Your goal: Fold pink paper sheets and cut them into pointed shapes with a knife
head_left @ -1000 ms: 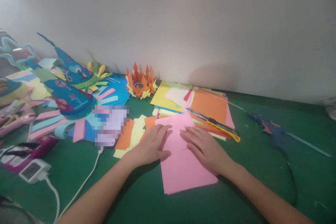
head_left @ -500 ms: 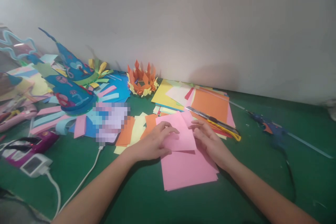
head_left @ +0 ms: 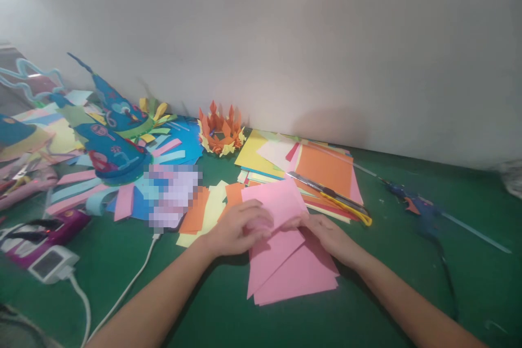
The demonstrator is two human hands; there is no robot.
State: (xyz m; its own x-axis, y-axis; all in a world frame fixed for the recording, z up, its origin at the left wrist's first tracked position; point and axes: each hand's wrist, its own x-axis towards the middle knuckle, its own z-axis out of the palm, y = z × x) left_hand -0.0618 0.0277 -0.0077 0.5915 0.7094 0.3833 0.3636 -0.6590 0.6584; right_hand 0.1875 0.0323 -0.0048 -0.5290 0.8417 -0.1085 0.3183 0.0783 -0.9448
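Now both hands meet at the near edge of a pink sheet (head_left: 275, 201): the left hand (head_left: 238, 225) curls its fingers narrowly over the left side, the right hand (head_left: 328, 236) has its fingertips close together at the other; whether either truly pinches, I can't tell. That sheet lies on the far part of the pink stack (head_left: 308, 278). Half a second ago its near edge ran flat and straight and the right fingers were at its side; now those fingers have come to that edge, and pink paper slants across the stack, a corner jutting past its left side. So the paper is being manipulated and no longer sits square.

Overlap hides the count of pink sheets. Just left of the stack I make out two orange slips (head_left: 194, 210); farther left, one phone (head_left: 174, 198) and two whole blue hats (head_left: 112, 152), plus part of another. Beyond the stack stands one orange crown (head_left: 221, 129); well to its right lies one blue glue gun (head_left: 420, 209).
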